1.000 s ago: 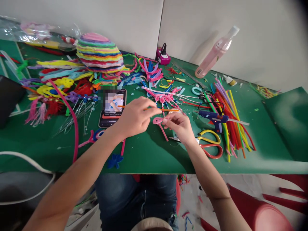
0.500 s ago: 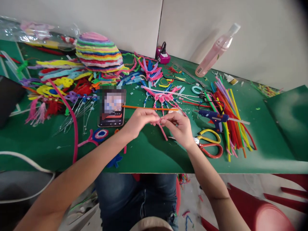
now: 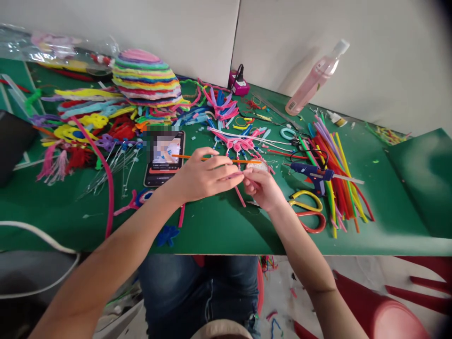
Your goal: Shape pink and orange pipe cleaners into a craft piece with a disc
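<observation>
A green table (image 3: 219, 230) set against a pale wall is strewn with fuzzy craft stems. At its middle the left hand (image 3: 199, 176) and right hand (image 3: 263, 188) meet, fingertips pinched together on a pink pipe cleaner (image 3: 240, 195) whose free tail slants down onto the green surface. A thin orange stem (image 3: 247, 161) lies just beyond the knuckles. Judging by that straight tail, the bending looks only partly done. Finished pieces lie farther back: a striped, domed hat (image 3: 146, 77) and looped pink shapes (image 3: 243, 141). To the right lie a blue glue gun (image 3: 312, 172), yellow-and-red scissors (image 3: 310, 212) and straight stems (image 3: 339, 169); a phone (image 3: 164, 157) lies to the left.
</observation>
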A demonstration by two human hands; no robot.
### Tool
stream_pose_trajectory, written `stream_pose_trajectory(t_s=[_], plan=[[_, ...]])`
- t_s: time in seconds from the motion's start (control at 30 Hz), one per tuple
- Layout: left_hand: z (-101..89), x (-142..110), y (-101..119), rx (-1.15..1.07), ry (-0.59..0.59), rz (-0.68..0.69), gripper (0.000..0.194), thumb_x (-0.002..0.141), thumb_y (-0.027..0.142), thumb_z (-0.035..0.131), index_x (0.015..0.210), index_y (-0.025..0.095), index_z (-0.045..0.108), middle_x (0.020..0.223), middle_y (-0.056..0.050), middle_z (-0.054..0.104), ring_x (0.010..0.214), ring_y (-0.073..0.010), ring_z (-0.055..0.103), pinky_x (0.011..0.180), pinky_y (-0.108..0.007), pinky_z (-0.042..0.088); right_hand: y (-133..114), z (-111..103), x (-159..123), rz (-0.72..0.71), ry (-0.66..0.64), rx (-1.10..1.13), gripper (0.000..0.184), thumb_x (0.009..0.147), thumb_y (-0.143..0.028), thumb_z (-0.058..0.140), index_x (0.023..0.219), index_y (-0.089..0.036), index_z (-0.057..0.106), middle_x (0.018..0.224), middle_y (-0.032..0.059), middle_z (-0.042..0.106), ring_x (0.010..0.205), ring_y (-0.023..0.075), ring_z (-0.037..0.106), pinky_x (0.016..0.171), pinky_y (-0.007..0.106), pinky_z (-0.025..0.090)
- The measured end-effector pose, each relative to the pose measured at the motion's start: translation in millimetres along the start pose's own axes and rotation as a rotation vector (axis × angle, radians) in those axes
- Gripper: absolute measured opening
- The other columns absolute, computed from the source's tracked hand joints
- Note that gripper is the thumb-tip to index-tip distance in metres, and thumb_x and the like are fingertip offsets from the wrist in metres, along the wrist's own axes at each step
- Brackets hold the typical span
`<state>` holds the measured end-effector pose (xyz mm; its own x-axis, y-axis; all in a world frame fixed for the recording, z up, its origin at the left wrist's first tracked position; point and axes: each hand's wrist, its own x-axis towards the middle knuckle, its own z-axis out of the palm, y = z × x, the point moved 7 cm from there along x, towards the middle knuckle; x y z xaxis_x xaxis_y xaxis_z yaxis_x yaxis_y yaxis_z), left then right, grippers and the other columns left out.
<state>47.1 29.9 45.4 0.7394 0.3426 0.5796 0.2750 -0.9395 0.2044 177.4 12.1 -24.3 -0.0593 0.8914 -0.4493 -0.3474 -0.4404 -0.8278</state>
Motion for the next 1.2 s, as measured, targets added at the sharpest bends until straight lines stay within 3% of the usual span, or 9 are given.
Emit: stream_pose_trajectory(t_s=[0.13, 0.27, 0.5, 0.63, 0.73, 0.83, 0.97, 1.1, 1.2], plan=[[1.2, -1, 5, -0.025, -0.043, 0.09, 0.02, 0.09, 0.017, 0.053, 0.089, 0.031, 0.067, 0.094, 0.005, 0.073, 0.085, -0.0139, 0.065, 0.081, -0.035, 0.04, 18, 13, 0, 0.278, -0.178, 0.155, 0.024, 0.058, -0.024, 0.072, 0.057, -0.016, 0.049, 0.045, -0.008, 0.044, 0.037, 0.0003, 0.029, 0.034, 0.013, 0.02], [-1.3, -3, -1, -0.042, -0.028, 0.015, 0.021, 0.089, 0.018, 0.053, 0.086, 0.032, 0.069, 0.089, 0.005, 0.074, 0.08, -0.0137, 0.065, 0.077, -0.035, 0.042, 15, 14, -3, 0.221, -0.209, 0.081, 0.028, 0.058, -0.03, 0.077, 0.063, -0.016, 0.053, 0.05, -0.0075, 0.047, 0.04, 0.0012, 0.033, 0.035, 0.013, 0.022], [1.5, -4, -22, -0.332, 0.236, -0.471, 0.014, 0.082, 0.032, 0.062, 0.074, 0.025, 0.071, 0.074, 0.0, 0.073, 0.08, -0.0193, 0.063, 0.081, -0.041, 0.044, -31, 11, -23, -0.566, 0.004, -0.54, 0.026, 0.085, -0.047, 0.058, 0.081, -0.022, 0.055, 0.068, -0.0008, 0.058, 0.061, 0.011, 0.052, 0.058, 0.024, 0.043], [40.0, -10, -31, -0.988, -0.022, -0.743, 0.025, 0.081, 0.037, 0.06, 0.068, 0.017, 0.069, 0.065, -0.005, 0.07, 0.061, -0.0172, 0.062, 0.056, -0.032, 0.045, -40, 18, -34, -0.887, 0.064, -1.012, 0.015, 0.091, -0.035, 0.05, 0.085, -0.024, 0.059, 0.078, 0.0035, 0.065, 0.069, 0.0152, 0.054, 0.067, 0.03, 0.041], [41.7, -13, -29, -1.041, -0.126, -0.751, 0.026, 0.082, 0.037, 0.06, 0.069, 0.017, 0.07, 0.066, -0.006, 0.071, 0.062, -0.0185, 0.063, 0.055, -0.032, 0.045, -39, 21, -35, -0.96, 0.056, -1.161, 0.012, 0.089, -0.029, 0.05, 0.086, -0.026, 0.062, 0.078, 0.0032, 0.067, 0.071, 0.0161, 0.054, 0.068, 0.031, 0.039], [12.0, -8, -28, -0.598, 0.048, -0.644, 0.017, 0.081, 0.034, 0.064, 0.086, 0.019, 0.072, 0.084, -0.006, 0.073, 0.081, -0.0223, 0.065, 0.07, -0.037, 0.047, -40, 14, -30, -0.869, 0.133, -0.969, 0.014, 0.09, -0.031, 0.048, 0.084, -0.024, 0.059, 0.074, 0.0018, 0.062, 0.067, 0.0144, 0.053, 0.066, 0.029, 0.04], [-5.8, 3, -2, -0.094, 0.08, -0.261, 0.015, 0.085, 0.024, 0.061, 0.095, 0.03, 0.07, 0.099, -0.001, 0.073, 0.098, -0.0223, 0.062, 0.087, -0.042, 0.039, -23, 2, -11, -0.437, 0.086, -0.449, 0.017, 0.082, -0.037, 0.057, 0.076, -0.022, 0.053, 0.057, -0.0041, 0.054, 0.051, 0.0092, 0.046, 0.051, 0.023, 0.038], [3.3, -1, -1, -0.022, 0.045, -0.123, 0.02, 0.089, 0.019, 0.053, 0.088, 0.031, 0.069, 0.084, 0.002, 0.072, 0.087, -0.0178, 0.062, 0.084, -0.04, 0.037, -2, 5, -3, -0.08, -0.066, -0.196, 0.024, 0.068, -0.039, 0.067, 0.071, -0.019, 0.053, 0.05, -0.0059, 0.052, 0.043, 0.0054, 0.041, 0.042, 0.018, 0.028], [6.9, -3, -7, -0.039, 0.058, -0.166, 0.018, 0.089, 0.02, 0.053, 0.083, 0.029, 0.069, 0.078, 0.002, 0.071, 0.082, -0.0175, 0.061, 0.086, -0.042, 0.035, 2, 8, -3, -0.061, -0.111, -0.205, 0.026, 0.07, -0.04, 0.067, 0.072, -0.019, 0.053, 0.052, -0.0056, 0.053, 0.043, 0.0051, 0.042, 0.041, 0.017, 0.027]])
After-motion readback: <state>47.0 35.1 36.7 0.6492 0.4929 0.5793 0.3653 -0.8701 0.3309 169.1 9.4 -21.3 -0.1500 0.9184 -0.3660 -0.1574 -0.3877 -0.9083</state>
